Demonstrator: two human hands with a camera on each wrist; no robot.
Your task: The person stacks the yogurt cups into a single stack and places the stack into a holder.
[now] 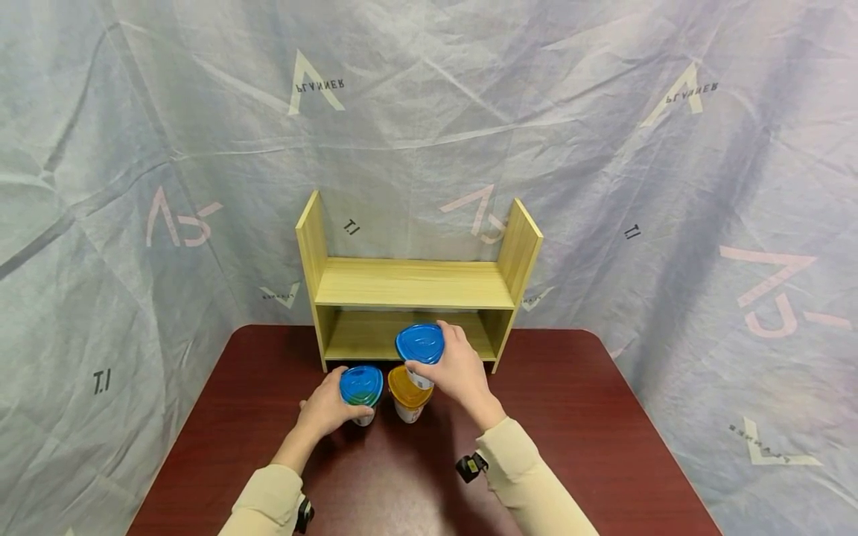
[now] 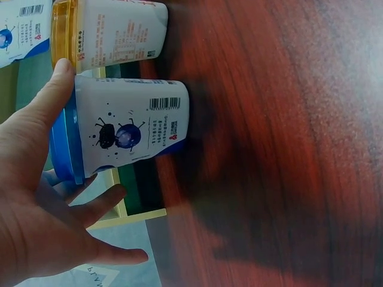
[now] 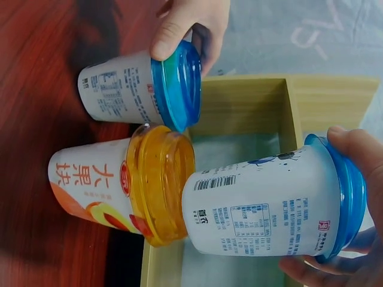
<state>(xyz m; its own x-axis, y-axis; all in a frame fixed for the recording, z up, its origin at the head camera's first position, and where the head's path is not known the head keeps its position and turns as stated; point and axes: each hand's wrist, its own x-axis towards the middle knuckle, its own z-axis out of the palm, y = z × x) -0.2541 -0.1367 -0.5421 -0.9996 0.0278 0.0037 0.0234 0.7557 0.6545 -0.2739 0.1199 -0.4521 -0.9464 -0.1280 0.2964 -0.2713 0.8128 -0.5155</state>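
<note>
Three white yoghurt-style cups stand by a small wooden shelf (image 1: 415, 284). My left hand (image 1: 327, 406) (image 2: 36, 203) grips a blue-lidded cup (image 1: 361, 385) (image 2: 131, 128) that stands on the table, thumb on its rim. My right hand (image 1: 457, 369) (image 3: 371, 161) holds a second blue-lidded cup (image 1: 420, 344) (image 3: 263, 206) by its lid, raised in front of the shelf's lower opening. An orange-lidded cup (image 1: 410, 392) (image 3: 119, 185) stands on the table between them, just below the raised cup. The left hand (image 3: 185, 24) also appears in the right wrist view.
The dark red table (image 1: 570, 417) has rounded corners and the shelf stands at its far edge. Both shelf boards are bare. A wrinkled grey printed sheet (image 1: 134, 186) hangs behind and around the table.
</note>
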